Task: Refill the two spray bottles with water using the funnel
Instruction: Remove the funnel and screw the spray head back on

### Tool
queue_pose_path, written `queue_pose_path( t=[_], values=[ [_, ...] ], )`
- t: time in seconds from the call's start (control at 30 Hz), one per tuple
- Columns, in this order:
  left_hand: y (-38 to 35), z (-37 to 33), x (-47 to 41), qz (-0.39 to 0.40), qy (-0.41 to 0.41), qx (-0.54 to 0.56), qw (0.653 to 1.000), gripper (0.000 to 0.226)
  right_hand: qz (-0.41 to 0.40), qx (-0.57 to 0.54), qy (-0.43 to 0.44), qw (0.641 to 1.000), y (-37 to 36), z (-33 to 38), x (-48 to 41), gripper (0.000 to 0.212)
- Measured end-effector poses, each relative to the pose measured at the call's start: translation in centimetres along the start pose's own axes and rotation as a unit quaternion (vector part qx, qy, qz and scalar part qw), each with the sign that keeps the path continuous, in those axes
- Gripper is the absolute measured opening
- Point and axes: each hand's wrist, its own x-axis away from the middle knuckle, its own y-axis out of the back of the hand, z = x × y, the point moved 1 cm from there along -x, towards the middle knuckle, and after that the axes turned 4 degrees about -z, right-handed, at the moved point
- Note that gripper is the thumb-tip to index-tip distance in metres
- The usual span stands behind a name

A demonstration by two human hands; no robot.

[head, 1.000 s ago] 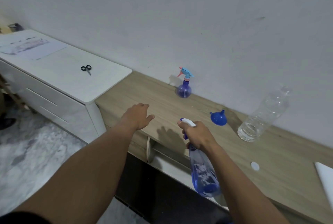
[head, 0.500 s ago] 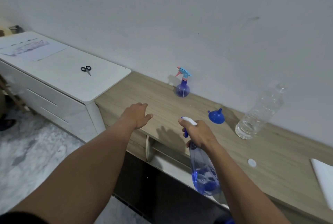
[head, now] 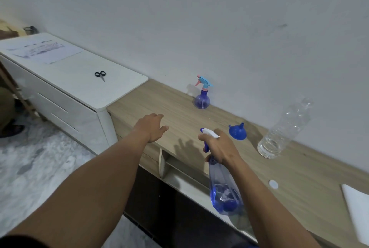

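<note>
Right hand (head: 218, 149) gripping a tall blue spray bottle (head: 224, 190) by its neck, held off the wooden counter (head: 299, 170) edge, left hand (head: 151, 128) loose-fingered over the counter, round spray bottle (head: 202, 96), blue funnel (head: 237, 131) and clear water bottle (head: 283, 130) by the wall.

Little change: funnel (head: 237, 133), water bottle (head: 283, 128) drift slightly left in view

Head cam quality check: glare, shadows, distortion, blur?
Head view: dim, even light, no glare; soft hand shadow on the counter between left hand and right hand; wide-angle stretch toward the edges; water bottle faint against the wall; held spray bottle sharp.
</note>
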Motion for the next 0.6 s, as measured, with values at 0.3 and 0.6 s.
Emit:
queue_pose_path(
  t=[0.3,0.6],
  values=[
    [-0.1,-1.1,-1.5,-0.025,-0.039,0.064,0.997,0.062,-0.076,0.02,0.155,0.985,0.3,4.2,-3.7,0.01],
    [0.4,0.2,-9.8,-0.008,-0.102,0.189,0.977,0.074,-0.118,0.054,0.18,0.975,-3.3,9.8,-12.7,0.014]
  ],
)
